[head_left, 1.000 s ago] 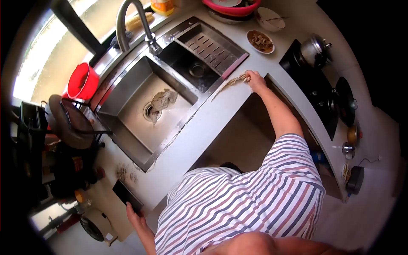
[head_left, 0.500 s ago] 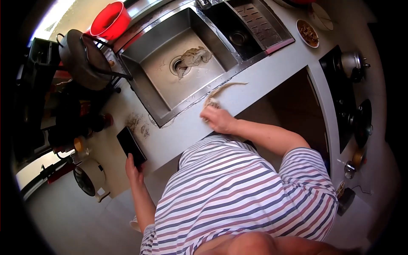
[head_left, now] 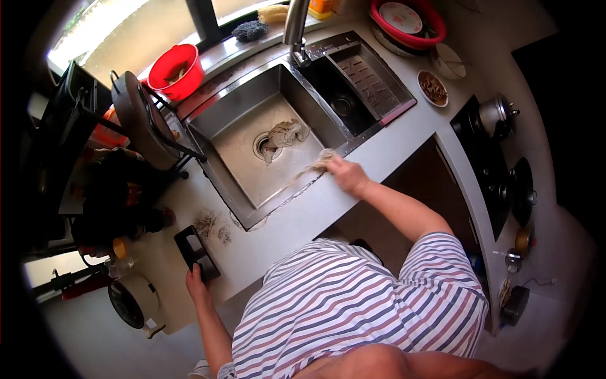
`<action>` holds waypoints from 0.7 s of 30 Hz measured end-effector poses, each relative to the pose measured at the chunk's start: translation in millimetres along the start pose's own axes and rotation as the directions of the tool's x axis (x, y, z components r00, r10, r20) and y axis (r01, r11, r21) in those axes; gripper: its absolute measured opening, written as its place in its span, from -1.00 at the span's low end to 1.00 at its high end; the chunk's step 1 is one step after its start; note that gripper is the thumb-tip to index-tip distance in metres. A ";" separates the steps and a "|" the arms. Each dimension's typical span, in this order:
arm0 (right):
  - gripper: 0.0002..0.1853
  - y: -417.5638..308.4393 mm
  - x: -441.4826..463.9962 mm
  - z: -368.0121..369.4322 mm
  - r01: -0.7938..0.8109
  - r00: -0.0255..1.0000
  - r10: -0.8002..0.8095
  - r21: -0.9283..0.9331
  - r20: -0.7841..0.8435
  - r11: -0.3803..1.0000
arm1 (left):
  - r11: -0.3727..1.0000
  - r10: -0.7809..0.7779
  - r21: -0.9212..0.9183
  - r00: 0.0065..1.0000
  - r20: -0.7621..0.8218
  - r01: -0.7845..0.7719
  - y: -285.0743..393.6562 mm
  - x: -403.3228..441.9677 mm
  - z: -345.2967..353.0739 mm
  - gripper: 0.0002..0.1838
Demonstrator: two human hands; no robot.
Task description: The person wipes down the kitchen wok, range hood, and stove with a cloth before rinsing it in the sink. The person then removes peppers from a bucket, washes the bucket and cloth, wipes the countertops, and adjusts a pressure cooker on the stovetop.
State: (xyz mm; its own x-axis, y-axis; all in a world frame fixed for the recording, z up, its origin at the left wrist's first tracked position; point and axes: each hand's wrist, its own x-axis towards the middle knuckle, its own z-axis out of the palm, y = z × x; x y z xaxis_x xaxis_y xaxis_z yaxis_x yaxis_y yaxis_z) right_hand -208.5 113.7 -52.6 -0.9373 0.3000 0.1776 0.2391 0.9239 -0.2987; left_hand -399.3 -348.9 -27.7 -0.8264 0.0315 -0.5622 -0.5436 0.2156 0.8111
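My right hand point(head_left: 348, 177) is closed around a crumpled beige-grey rag point(head_left: 324, 160) at the front edge of the steel sink point(head_left: 230, 180). A thin end of the rag trails left along the sink rim. My left hand point(head_left: 198, 284) grips the near end of a flat black rectangular object point(head_left: 189, 248) at the left part of the counter; its top is glossy with pale reflections, and the fingers under it are hidden. Inside the sink basin, another crumpled cloth point(head_left: 287, 134) lies partly over the drain point(head_left: 260, 146).
Dark smudges point(head_left: 207, 222) mark the counter point(head_left: 278, 243) beside the black object. A pan point(head_left: 140, 120) stands on a rack left of the sink, near a red bucket point(head_left: 175, 72). The faucet point(head_left: 295, 31) rises behind. A bowl of food point(head_left: 433, 88) and a pot point(head_left: 495, 117) are at right.
My right hand has moved with the rag up to the sink's front edge, and the rag's tail now points left. My left hand keeps hold of the black object. The camera view has shifted.
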 end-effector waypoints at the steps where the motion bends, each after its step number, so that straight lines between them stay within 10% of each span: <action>1: -0.79 25.8 0.2 -6.0 -0.092 0.994 0.087 -0.074 -0.065 0.993 | 1.000 0.005 -0.019 1.000 -0.018 -0.005 1.9 -0.9 -0.9 -0.74; 10: -0.85 96.7 86.3 10.7 -0.392 0.894 0.380 -0.005 -0.236 0.920 | 0.793 0.221 0.591 0.974 -0.056 -0.146 -12.5 14.4 -22.9 -0.65; 18: -0.84 103.7 175.7 20.4 -0.157 0.954 0.151 -0.004 -0.258 0.988 | 0.233 0.512 0.969 0.858 -0.046 -0.087 32.7 -15.6 18.2 -0.65; 21: -0.87 61.2 195.0 28.4 0.120 0.957 -0.058 0.207 -0.284 0.971 | 0.575 0.464 0.743 0.884 0.049 -0.343 55.4 -6.0 68.5 -0.63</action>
State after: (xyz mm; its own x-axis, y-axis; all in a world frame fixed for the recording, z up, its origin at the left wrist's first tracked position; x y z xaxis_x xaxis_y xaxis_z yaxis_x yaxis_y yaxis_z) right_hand -383.9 222.1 -62.9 -0.8387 0.3013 0.4536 0.0671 0.8839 -0.4629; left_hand -414.4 -270.3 9.6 -0.9759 0.1762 -0.1286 0.0802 0.8379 0.5399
